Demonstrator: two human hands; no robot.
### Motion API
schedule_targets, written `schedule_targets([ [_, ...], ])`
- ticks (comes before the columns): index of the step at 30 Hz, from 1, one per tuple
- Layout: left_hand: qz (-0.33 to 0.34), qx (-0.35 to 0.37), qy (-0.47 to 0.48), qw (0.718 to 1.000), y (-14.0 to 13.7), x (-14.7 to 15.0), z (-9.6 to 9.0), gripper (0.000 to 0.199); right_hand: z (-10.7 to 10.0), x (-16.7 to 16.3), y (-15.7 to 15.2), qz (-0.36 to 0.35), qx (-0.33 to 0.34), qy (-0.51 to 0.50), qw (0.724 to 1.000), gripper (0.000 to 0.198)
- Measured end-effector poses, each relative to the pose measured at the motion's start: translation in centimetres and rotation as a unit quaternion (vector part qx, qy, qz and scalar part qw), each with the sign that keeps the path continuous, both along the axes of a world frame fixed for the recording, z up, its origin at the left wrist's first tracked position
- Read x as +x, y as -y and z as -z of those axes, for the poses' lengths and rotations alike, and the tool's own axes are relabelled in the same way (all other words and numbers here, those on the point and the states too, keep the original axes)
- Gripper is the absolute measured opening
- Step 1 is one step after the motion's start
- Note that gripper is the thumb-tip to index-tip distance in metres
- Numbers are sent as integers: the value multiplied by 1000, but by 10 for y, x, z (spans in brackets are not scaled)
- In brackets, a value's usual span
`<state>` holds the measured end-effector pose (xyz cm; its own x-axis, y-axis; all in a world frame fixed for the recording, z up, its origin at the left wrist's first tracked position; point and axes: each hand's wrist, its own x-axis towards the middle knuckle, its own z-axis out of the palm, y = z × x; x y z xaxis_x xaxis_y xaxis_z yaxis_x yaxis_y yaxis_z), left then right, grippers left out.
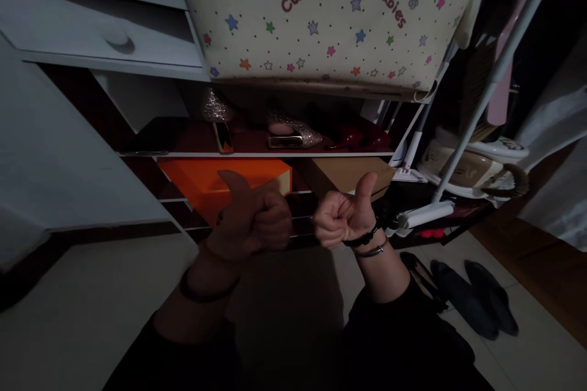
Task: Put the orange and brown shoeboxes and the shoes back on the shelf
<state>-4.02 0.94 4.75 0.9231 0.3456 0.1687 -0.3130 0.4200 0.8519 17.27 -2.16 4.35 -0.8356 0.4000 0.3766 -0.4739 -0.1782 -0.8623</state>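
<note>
Both of my hands are raised before a shoe rack, thumbs up and the other fingers curled in. My left hand (pixel 263 217) is in front of an orange box (pixel 229 180) and covers part of it. Close to a brown cardboard box (pixel 343 174) is my right hand (pixel 343 214), with bands around its wrist. Neither fist shows anything in it. On the shelf (pixel 247 149) above the boxes lie glittery heeled shoes (pixel 293 131) and dark red shoes (pixel 353 134).
A star-printed cloth bag (pixel 316 24) overhangs the shelf. White drawers (pixel 114 30) stand at the left. At the right, a long-handled mop or squeegee (pixel 426 214) leans by a stacked beige basin (pixel 454 162). Dark slippers (pixel 468 296) lie on the tiled floor.
</note>
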Motion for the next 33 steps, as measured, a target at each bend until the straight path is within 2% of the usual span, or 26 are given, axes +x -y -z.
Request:
schedule_targets([
  [5, -6, 0, 8, 1000, 3, -4, -1, 85, 2, 1, 1, -15, -7, 2, 1000, 88],
  [10, -37, -5, 11, 999, 7, -5, -3, 85, 6, 7, 3, 33, -13, 61, 997, 92],
  [13, -129, -13, -20, 991, 12, -9, 3, 75, 3, 13, 8, 89, 4, 71, 994, 93],
  [15, -213, -31, -66, 974, 14, -12, 14, 60, 1, 17, 12, 148, 18, 82, 985, 82],
  [17, -269, -45, -113, 956, 15, -13, 31, 49, 2, 20, 16, 241, 48, 125, 961, 67],
  [18, -284, -48, -129, 949, 15, -13, 41, 46, 5, 22, 19, 300, 72, 162, 937, 63],
  [20, -310, -56, -160, 936, 15, -10, 60, 43, 16, 24, 25, 414, 128, 251, 865, 58],
  [24, -335, -43, -244, 909, 15, -7, 88, 50, 53, 32, 36, 530, 246, 387, 713, 46],
  [25, -330, -32, -266, 905, 16, -9, 91, 52, 62, 37, 39, 556, 285, 405, 668, 43],
  [27, -334, -13, -296, 895, 16, -13, 95, 53, 76, 53, 42, 619, 357, 423, 558, 39],
  [29, -349, -10, -309, 885, 15, -20, 99, 51, 85, 73, 42, 681, 393, 426, 447, 38],
  [30, -354, -14, -311, 882, 14, -23, 102, 49, 87, 84, 40, 704, 402, 426, 402, 36],
  [32, -360, -25, -313, 879, 10, -28, 111, 46, 90, 102, 32, 717, 430, 429, 342, 32],
  [33, -360, -32, -311, 879, 7, -28, 117, 46, 91, 108, 26, 702, 454, 440, 328, 43],
])
